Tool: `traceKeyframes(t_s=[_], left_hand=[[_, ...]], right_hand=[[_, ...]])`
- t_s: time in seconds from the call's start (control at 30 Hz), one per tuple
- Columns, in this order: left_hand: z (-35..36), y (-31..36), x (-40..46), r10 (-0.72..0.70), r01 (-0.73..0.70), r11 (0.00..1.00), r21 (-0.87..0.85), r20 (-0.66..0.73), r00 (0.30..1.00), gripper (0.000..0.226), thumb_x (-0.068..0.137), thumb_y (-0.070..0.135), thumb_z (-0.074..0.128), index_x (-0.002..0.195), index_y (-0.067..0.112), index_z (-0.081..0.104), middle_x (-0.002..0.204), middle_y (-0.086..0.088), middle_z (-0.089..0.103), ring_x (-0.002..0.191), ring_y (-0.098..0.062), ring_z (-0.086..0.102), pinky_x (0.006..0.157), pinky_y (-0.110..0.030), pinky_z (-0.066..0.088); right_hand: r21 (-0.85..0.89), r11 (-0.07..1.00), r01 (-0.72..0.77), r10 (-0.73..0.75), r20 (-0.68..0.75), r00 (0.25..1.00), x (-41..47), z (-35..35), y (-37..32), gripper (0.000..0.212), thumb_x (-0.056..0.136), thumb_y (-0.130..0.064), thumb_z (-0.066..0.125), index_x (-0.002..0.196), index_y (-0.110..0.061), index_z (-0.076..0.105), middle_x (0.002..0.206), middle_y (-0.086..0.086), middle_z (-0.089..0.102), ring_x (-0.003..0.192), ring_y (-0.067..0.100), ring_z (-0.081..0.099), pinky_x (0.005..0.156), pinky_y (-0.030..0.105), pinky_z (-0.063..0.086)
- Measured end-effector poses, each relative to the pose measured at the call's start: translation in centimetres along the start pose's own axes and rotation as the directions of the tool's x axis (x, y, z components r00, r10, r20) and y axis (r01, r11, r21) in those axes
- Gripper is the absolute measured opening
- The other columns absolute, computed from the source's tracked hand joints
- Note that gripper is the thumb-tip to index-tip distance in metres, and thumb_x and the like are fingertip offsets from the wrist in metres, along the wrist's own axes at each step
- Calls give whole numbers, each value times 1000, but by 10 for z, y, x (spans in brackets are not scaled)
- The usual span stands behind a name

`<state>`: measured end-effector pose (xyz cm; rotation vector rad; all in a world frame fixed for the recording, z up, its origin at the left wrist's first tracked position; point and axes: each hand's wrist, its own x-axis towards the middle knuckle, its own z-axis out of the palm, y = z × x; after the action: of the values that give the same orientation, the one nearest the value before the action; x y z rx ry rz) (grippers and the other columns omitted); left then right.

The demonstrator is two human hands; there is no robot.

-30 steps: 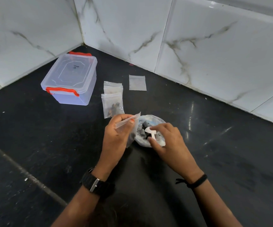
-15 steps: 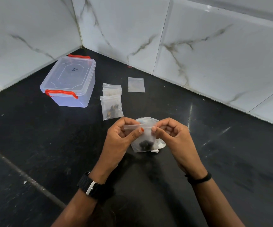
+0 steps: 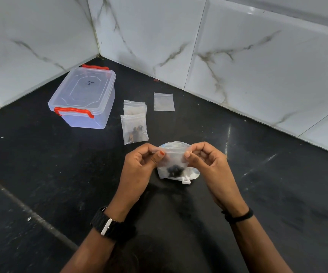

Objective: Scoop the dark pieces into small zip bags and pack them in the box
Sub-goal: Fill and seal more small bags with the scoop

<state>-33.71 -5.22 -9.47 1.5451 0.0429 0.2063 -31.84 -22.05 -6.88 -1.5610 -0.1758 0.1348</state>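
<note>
Where the two tiled walls meet at the far left, the clear box (image 3: 84, 99) sits on the black counter (image 3: 41, 174) with its lid on and its red latch toward the person. Just to its right lies a filled bag (image 3: 134, 129) holding a few dark pieces, overlapping another bag (image 3: 134, 108) behind it; an empty bag (image 3: 163, 101) lies flat a little further right.

Nearer the person, the left hand (image 3: 139, 170) pinches the top left corner of a small zip bag (image 3: 174, 162) between thumb and forefinger, the other fingers curled. The dark pieces (image 3: 174, 170) rest in a clump at the bag's bottom. The right hand (image 3: 208, 160) pinches the top right corner likewise. The bag is held upright, above what appears to be a white dish with a scoop handle (image 3: 185, 181) showing below it; the bag hides most of this.

Assessment: the step in hand is sealing the strip. Risks noted: an incomplete press along the zip would leave a gap, and pieces could spill once the bag is laid down or packed. The box lid must also come off before packing.
</note>
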Motion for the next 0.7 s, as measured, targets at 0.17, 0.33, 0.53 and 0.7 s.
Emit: traceKeyframes(t_s=[0.17, 0.33, 0.53, 0.7], left_hand=[[0, 1, -1, 1, -1, 1000, 21, -1, 1000, 15, 80, 29, 59, 82, 17, 67, 85, 4, 71, 84, -10, 68, 78, -24, 57], [2, 4, -3, -42, 44, 999, -27, 78, 996, 21, 81, 28, 59, 90, 11, 66, 86, 6, 70, 87, -7, 67, 78, -24, 56], [3, 7, -2, 7, -4, 999, -42, 72, 997, 15, 86, 18, 59, 94, 6, 64, 81, 8, 71, 82, -9, 70, 71, -17, 54], [4, 7, -2, 5, -1, 999, -37, 95, 995, 7, 88, 6, 59, 88, 11, 63, 78, 11, 71, 80, -7, 70, 70, -15, 53]], right_hand=[[-36, 999, 15, -14, 23, 1000, -2, 0, 0, 7, 80, -17, 67, 81, -10, 65, 75, -2, 67, 72, 12, 62, 66, 20, 50], [-67, 997, 46, -46, -7, 999, -3, -2, -1, 9, 82, -19, 65, 84, -10, 65, 80, 10, 66, 77, 23, 60, 72, 35, 49], [-49, 999, -7, 7, 10, 1000, -4, 1, -1, 18, 81, -23, 66, 89, -7, 65, 83, 14, 68, 77, 21, 62, 74, 35, 51], [-57, 998, 10, -9, 15, 1000, -4, 3, 1, 3, 85, -9, 65, 85, -11, 68, 82, 4, 72, 75, 15, 65, 68, 21, 52]])
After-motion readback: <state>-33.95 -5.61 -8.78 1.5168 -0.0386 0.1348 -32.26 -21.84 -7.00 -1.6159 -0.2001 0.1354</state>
